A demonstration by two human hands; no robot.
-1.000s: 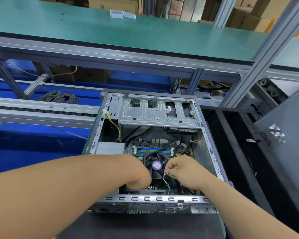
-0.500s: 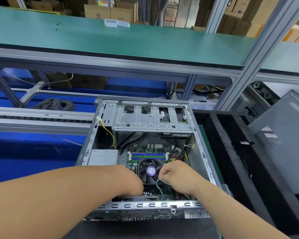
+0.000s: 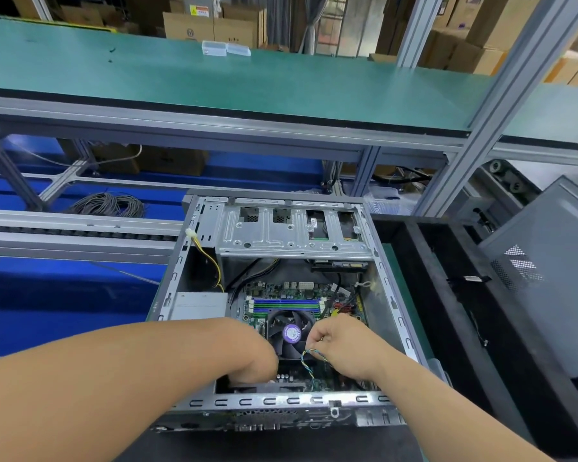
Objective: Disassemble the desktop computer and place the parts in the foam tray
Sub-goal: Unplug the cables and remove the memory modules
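With the side panel (image 3: 544, 295) off, the fan (image 3: 291, 333), motherboard (image 3: 287, 295) and drive cage (image 3: 291, 228) remain in the computer case (image 3: 391, 295) while the right hand (image 3: 344, 345) pinches the fan cable (image 3: 309, 356), the left hand (image 3: 257, 358) has its fingers hidden so its state cannot be told, and the foam tray (image 3: 447, 295) looks almost unfilled.

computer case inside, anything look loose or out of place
One thing: a white connector on yellow and black wires hangs unplugged over the case's left wall. That fits a teardown. No damage shows.

— We get bright, even light from overhead; do we see glare?
— Only soft sheen on the drive cage (image 3: 294, 228). We notice straight frame posts (image 3: 501, 95) bowing at the edges, and forearms blurring near us.
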